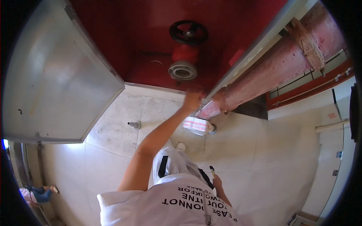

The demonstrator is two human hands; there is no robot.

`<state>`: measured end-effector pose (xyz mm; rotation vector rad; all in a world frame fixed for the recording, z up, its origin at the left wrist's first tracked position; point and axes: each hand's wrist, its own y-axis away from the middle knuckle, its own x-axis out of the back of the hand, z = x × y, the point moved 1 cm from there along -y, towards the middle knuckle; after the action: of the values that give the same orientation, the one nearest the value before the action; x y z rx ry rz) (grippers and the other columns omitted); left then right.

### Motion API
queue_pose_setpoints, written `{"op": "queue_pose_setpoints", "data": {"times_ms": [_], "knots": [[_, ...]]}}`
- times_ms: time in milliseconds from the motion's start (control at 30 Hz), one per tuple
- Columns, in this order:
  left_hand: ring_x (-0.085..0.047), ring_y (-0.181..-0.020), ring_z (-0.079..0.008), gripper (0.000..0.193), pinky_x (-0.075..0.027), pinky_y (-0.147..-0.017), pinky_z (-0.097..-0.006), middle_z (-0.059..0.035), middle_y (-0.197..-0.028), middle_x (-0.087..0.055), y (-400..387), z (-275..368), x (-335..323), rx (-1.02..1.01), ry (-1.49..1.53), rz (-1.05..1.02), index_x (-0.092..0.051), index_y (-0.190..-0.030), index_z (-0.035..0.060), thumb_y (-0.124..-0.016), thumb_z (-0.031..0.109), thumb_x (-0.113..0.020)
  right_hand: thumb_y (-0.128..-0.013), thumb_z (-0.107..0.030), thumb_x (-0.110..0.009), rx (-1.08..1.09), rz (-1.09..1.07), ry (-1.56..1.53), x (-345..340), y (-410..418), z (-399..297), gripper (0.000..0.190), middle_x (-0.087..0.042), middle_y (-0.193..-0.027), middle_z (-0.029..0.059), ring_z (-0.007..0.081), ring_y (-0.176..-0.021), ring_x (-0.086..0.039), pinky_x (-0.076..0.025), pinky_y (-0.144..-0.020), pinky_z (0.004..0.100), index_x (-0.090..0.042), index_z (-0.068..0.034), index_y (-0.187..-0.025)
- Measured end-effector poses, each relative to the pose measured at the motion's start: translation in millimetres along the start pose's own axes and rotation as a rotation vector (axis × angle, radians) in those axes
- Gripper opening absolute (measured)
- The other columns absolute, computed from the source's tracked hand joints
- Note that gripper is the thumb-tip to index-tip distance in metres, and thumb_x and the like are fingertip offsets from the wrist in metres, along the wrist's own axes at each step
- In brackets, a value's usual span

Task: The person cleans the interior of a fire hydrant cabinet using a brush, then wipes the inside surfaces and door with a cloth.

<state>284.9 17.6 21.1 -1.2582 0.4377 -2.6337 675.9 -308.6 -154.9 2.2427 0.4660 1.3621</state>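
Note:
My left hand [194, 101] reaches forward to the lower right front edge of a red-lined fire hydrant cabinet [147, 31]. It is blurred, and I cannot tell whether its fingers hold anything. Just above it, inside the cabinet, a red hydrant valve [185, 53] carries a black handwheel [188, 33] and a metal hose coupling [182, 70] facing outward. Low at my right side, my right hand [217, 181] grips a small brush [212, 171] with dark bristles and a light handle. The cabinet's metal door [56, 73] stands open on the left.
A rolled white fire hose [198, 125] lies on the tiled floor [234, 149] beneath the cabinet, and a nozzle [134, 125] stands left of it. A thick, worn red pipe [260, 73] runs along the cabinet's right side. Another person [39, 195] is at the far lower left.

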Motion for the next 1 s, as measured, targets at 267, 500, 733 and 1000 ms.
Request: {"op": "queue_pose_setpoints", "data": {"times_ms": [267,500,733,1000], "knots": [[-0.051,-0.089,-0.0304,0.024,-0.041,-0.077,-0.0413,-0.0135,-0.090,-0.057,-42.7,0.0,-1.2,0.045,-0.081,-0.457,-0.060,-0.090,0.0124,-0.069,0.019,-0.049,-0.070,-0.011,-0.038,-0.143,-0.064,-0.134,3.7,15.6,10.1,0.035,-0.053,-0.092,0.0217,0.0370,-0.086,-0.050,-0.040,-0.073,0.0419,-0.045,-0.004,-0.104],[-0.047,-0.096,-0.0298,0.019,-0.042,-0.078,-0.0412,-0.0060,-0.107,-0.051,-51.7,-6.9,-1.7,-0.146,-0.378,-0.628,-0.062,-0.086,0.0197,-0.071,0.021,-0.050,-0.072,-0.012,-0.045,0.064,0.061,-0.181,16.6,-1.9,-13.3,0.040,-0.053,-0.096,0.0211,0.0331,-0.089,-0.051,-0.040,-0.076,0.0359,-0.044,-0.006,-0.112],[-0.041,-0.106,-0.0275,0.025,-0.040,-0.082,-0.0393,-0.0027,-0.115,-0.045,-43.7,-53.6,20.6,-0.092,-0.317,-0.741,-0.060,-0.094,0.0235,-0.072,0.018,-0.049,-0.074,-0.012,-0.046,0.067,0.158,-0.151,22.8,6.0,-10.4,0.039,-0.053,-0.096,0.0202,0.0333,-0.088,-0.052,-0.041,-0.074,0.0371,-0.043,-0.005,-0.112],[-0.039,-0.110,-0.0278,0.023,-0.038,-0.084,-0.0444,-0.0052,-0.116,-0.046,0.9,-97.2,126.8,0.029,-0.573,-0.443,-0.059,-0.095,0.0161,-0.076,0.018,-0.045,-0.071,-0.008,-0.042,-0.251,0.031,-0.190,4.2,38.8,50.2,0.038,-0.053,-0.099,0.0208,0.0349,-0.093,-0.049,-0.039,-0.079,0.0381,-0.045,-0.003,-0.109]]}}
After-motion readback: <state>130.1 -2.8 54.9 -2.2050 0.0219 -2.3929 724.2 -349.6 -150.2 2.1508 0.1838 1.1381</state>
